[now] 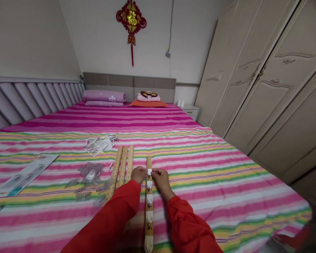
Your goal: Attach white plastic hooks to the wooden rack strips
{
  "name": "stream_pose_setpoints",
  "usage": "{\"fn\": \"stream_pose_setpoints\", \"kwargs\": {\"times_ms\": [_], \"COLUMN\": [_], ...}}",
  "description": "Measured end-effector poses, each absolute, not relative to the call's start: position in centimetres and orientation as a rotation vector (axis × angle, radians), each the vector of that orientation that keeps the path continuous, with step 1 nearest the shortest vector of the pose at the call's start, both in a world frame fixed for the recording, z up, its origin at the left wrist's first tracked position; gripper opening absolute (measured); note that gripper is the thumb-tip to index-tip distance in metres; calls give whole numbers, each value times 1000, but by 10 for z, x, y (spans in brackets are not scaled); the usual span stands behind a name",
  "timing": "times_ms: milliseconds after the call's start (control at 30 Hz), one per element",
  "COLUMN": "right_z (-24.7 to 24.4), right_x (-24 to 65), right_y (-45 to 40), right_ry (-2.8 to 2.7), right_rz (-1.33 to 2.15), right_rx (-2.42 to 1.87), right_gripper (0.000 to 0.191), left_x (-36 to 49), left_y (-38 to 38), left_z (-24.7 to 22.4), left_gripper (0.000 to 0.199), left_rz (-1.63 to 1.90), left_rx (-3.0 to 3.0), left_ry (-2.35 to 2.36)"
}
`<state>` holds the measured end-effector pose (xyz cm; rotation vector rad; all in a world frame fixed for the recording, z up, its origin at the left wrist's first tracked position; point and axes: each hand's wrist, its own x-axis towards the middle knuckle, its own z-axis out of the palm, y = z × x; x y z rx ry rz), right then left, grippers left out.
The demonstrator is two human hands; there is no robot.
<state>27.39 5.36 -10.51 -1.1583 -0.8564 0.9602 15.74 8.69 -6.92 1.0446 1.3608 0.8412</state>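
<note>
A wooden strip [149, 228] lies lengthwise on the bed, with several white hooks [149, 199] in a row along it, each with a small metal part. At the far end of the row, a white hook [149, 171] sits between my hands. My left hand [138, 174] pinches its left side, fingers closed. My right hand [161, 180] has thumb and fingertips closed on its right side. Left of it lie several more wooden strips [123, 165] with small dark holes or marks, partly hidden by my red left sleeve.
Clear plastic pieces [91, 174] are scattered left of the strips, with crumpled plastic packets [100, 144] behind them. A long clear package [28, 174] lies farther left. Everything rests on a striped bedsheet [213, 182]. Folded bedding [104, 96] lies by the headboard; a wardrobe [252, 77] stands at right.
</note>
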Motion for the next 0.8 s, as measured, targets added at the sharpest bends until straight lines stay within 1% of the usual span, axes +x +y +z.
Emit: {"fn": "stream_pose_setpoints", "kwargs": {"times_ms": [500, 800], "right_z": [-110, -117], "right_x": [272, 272], "right_y": [52, 55], "right_ry": [-875, -902], "right_rz": [909, 896], "right_rx": [-1210, -1246], "right_gripper": [17, 17], "left_x": [161, 163], "left_y": [91, 94], "left_z": [-81, -88], "left_gripper": [16, 11], "left_rz": [931, 883], "left_rx": [1114, 1202], "left_ry": [1459, 1542]}}
